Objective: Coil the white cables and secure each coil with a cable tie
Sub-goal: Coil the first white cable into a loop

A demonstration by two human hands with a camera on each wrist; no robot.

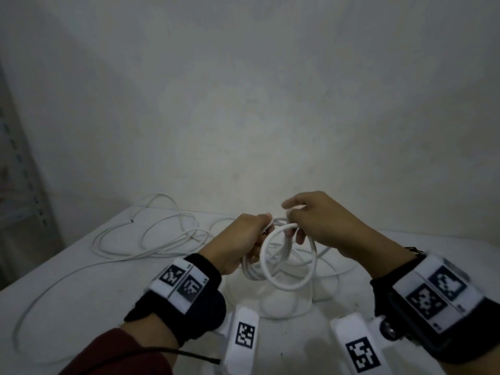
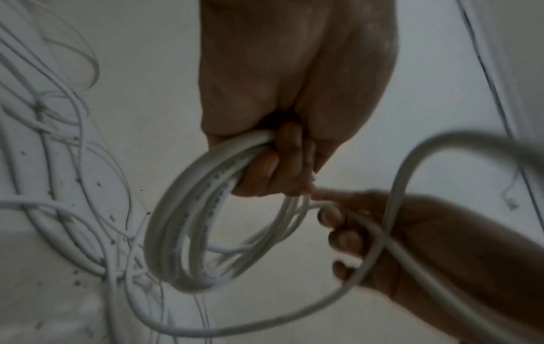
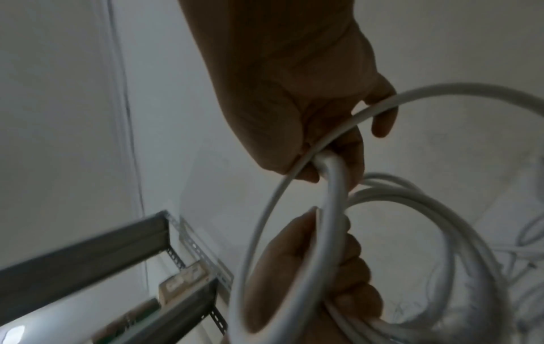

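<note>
— Cable finish?
— I log the white cable (image 2: 182, 209): smooth plastic jacket, slight sheen.
— Surroundings?
— I note the bench (image 1: 81, 266): matt white; shelf frame (image 3: 88, 244): dull grey perforated metal.

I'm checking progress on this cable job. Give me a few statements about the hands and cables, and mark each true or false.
1. The left hand grips a bundle of coiled white cable. True.
2. The right hand is empty and rests flat on the table. False: it holds a loop of cable up beside the coil.
3. More loose cable lies uncoiled on the white table, to the left of the hands. True.
4. A cable tie is already fastened round the coil. False: no tie shows on it in any view.
5. Both hands are pressed down on the table. False: they are raised above it with the cable between them.
</note>
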